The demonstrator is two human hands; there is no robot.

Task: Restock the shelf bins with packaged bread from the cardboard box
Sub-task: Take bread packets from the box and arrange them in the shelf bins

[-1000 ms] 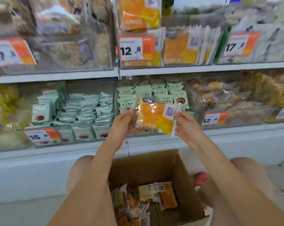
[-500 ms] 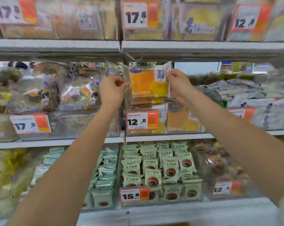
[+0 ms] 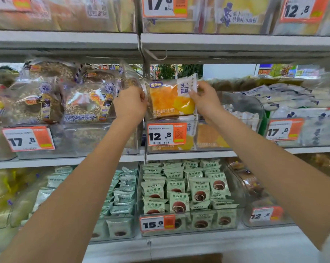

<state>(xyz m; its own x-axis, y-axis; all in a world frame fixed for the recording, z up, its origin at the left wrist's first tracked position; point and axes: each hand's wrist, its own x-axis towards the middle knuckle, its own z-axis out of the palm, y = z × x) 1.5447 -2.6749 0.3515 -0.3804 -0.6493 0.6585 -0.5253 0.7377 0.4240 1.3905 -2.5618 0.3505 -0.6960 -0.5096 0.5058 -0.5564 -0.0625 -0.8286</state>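
Pinching bread packet (image 3: 169,100) edges, left hand (image 3: 131,105), right hand (image 3: 204,102), fingers curled

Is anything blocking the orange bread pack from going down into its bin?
Nothing visible does. Both the left hand and right hand hold the orange bread pack right above the clear bin with the 12.8 tag, whose top is open.

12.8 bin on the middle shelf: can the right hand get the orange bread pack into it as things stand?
Probably yes. The right hand and left hand hold the orange bread pack right above the 12.8 bin, whose top looks open, with matching packs inside and nothing visible blocking the drop.
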